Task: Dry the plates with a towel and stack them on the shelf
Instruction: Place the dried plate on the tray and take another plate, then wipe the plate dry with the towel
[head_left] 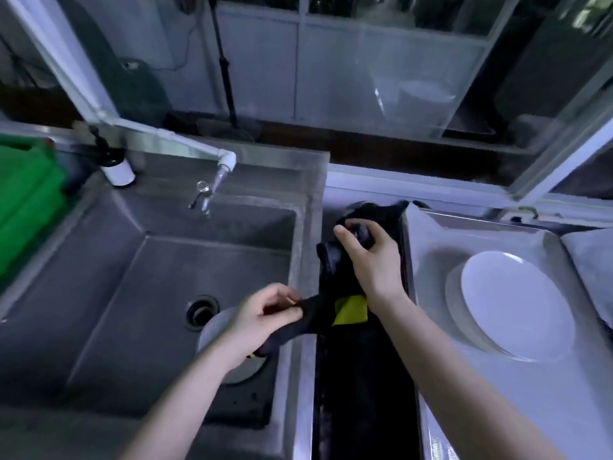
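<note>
Left arm reaches in over the sink, left hand curled, pinching one end of the dark towel above a plate in the basin. Right arm stretches forward, right hand clutching the towel's far end. Stacked plates sit on the tray, far right.

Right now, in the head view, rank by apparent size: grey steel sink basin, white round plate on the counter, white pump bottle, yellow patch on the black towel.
Grey steel sink basin
White round plate on the counter
White pump bottle and yellow patch on the black towel: too alike, bottle farther off, so unranked.
</note>
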